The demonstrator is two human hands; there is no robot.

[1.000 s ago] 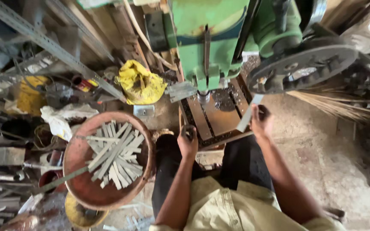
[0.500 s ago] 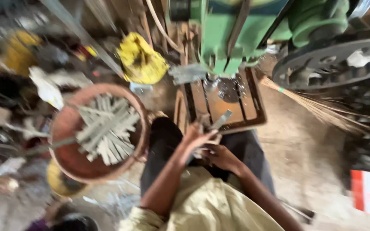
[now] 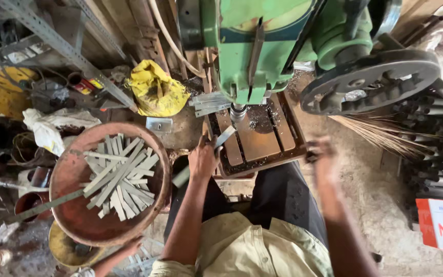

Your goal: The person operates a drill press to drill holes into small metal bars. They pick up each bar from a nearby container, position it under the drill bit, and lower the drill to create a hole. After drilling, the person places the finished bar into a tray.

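Note:
My left hand (image 3: 202, 158) grips a flat grey metal strip (image 3: 224, 137), whose far end lies on the drill table (image 3: 262, 138) under the spindle (image 3: 238, 111) of a green drill press (image 3: 262, 46). My right hand (image 3: 323, 156) is blurred at the table's right front corner; what it holds, if anything, I cannot make out. To my left a round rusty-red pan (image 3: 73, 177) holds several similar grey strips (image 3: 119, 174).
A black handwheel (image 3: 370, 84) juts out at right above a straw broom (image 3: 380, 136) and stacked pipes (image 3: 439, 154). A yellow bag (image 3: 156, 91), white rags (image 3: 47, 128) and angle iron (image 3: 62, 46) lie at left. Another person's hand (image 3: 129, 246) reaches in below the pan.
My left hand has moved the strip forward onto the drill table. My right hand has swung out from my lap to the table's right corner. The view has tilted.

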